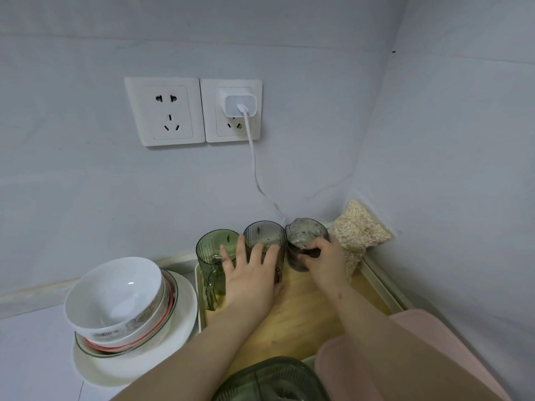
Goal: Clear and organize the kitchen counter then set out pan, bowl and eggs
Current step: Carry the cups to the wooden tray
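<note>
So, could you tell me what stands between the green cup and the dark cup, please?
The grey ribbed cup stands between the green cup and the dark cup, with the left hand resting on it, as the head view shows.

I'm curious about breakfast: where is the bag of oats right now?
In the head view, the bag of oats leans in the right back corner, just behind the right hand gripping the dark cup.

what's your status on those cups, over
Left hand spread against green cup and grey cup. Right hand gripping dark cup. Oat bag close beside it.
</note>
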Demonstrator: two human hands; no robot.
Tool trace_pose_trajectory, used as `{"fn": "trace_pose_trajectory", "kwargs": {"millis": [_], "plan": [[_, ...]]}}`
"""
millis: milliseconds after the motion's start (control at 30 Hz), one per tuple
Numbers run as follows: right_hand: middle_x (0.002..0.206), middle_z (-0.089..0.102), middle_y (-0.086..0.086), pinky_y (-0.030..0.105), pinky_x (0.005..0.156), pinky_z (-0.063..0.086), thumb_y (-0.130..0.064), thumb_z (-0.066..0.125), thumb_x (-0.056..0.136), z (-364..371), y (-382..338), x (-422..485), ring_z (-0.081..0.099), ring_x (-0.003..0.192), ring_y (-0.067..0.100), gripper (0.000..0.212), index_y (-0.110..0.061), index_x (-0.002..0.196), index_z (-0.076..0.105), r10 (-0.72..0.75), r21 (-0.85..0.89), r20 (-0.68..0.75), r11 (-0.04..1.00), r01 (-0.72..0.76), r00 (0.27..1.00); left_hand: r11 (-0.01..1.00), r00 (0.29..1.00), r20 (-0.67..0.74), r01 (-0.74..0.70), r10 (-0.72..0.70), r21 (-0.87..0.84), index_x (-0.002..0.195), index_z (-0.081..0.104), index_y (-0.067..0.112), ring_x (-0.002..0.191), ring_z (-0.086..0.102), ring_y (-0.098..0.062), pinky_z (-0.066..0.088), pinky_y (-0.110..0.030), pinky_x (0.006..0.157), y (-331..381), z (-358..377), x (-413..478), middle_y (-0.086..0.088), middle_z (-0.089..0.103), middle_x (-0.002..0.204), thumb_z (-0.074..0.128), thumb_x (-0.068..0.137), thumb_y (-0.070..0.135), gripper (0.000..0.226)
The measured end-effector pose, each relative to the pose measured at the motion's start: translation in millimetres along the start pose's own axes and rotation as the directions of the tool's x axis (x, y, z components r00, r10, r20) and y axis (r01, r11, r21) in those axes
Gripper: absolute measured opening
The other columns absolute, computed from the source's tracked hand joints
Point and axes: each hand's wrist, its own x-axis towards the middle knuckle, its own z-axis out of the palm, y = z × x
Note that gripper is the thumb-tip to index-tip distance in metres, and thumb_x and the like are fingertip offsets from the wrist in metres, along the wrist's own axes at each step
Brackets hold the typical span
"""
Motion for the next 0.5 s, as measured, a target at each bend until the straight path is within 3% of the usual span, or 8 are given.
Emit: {"fn": "trace_pose_trajectory", "kwargs": {"millis": [133, 300, 367, 433, 500], "plan": [[0.113, 0.052, 0.014, 0.017, 0.071, 0.027, -0.005, 0.075, 0.074, 2.7, -1.0, 0.4, 0.047, 0.096, 0.019, 0.018, 0.000, 0.087, 0.065, -0.014, -0.023, -0.038, 1.000, 0.013, 0.999, 1.000, 1.000, -0.012, -0.003, 0.003, 0.017, 0.146, 0.011, 0.029, 0.144, -0.010, -0.035, -0.012, -0.062, 0.108, 0.8, 0.7, 0.7, 0.002, 0.019, 0.151, 0.050, 0.088, 0.049, 0.073], [0.117, 0.051, 0.014, 0.013, 0.069, 0.025, -0.006, 0.074, 0.076, 3.2, -4.0, -0.3, 0.049, 0.105, 0.022, 0.022, 0.000, 0.095, 0.065, -0.004, -0.026, -0.042, 1.000, 0.003, 0.999, 1.000, 1.000, -0.017, 0.006, -0.005, 0.014, 0.146, 0.011, 0.030, 0.145, -0.009, -0.034, -0.010, -0.061, 0.109, 1.2, 0.8, 1.2, 0.000, 0.019, 0.151, 0.052, 0.087, 0.050, 0.074], [0.124, 0.048, 0.013, 0.014, 0.081, 0.030, -0.006, 0.074, 0.075, 2.1, -5.9, -2.9, 0.047, 0.115, 0.024, 0.029, -0.003, 0.102, 0.064, 0.016, -0.029, -0.013, 0.999, -0.016, 1.000, 1.000, 1.000, -0.019, 0.011, -0.011, 0.020, 0.146, 0.011, 0.031, 0.145, -0.009, -0.034, -0.010, -0.060, 0.110, 1.3, 0.6, 0.5, -0.003, 0.017, 0.152, 0.051, 0.087, 0.051, 0.074], [0.135, 0.042, 0.014, 0.023, 0.102, 0.032, -0.008, 0.075, 0.073, 0.4, -9.7, -6.9, 0.041, 0.127, 0.026, 0.043, -0.008, 0.114, 0.060, 0.049, -0.029, 0.022, 0.998, -0.048, 0.999, 0.999, 1.000, -0.011, 0.017, -0.017, 0.028, 0.146, 0.010, 0.030, 0.144, -0.010, -0.035, -0.010, -0.060, 0.110, 1.8, 0.2, -0.6, -0.005, 0.012, 0.154, 0.050, 0.088, 0.052, 0.075], [0.141, 0.036, 0.014, 0.030, 0.109, 0.030, -0.013, 0.074, 0.075, -3.3, -15.5, -12.8, 0.035, 0.133, 0.026, 0.054, -0.012, 0.125, 0.053, 0.073, -0.007, 0.016, 0.997, -0.073, 0.997, 1.000, 1.000, -0.006, 0.016, -0.016, 0.023, 0.147, 0.007, 0.029, 0.143, -0.012, -0.037, -0.010, -0.058, 0.111, 3.4, -2.4, -1.8, -0.007, 0.004, 0.156, 0.051, 0.087, 0.051, 0.078]]}}
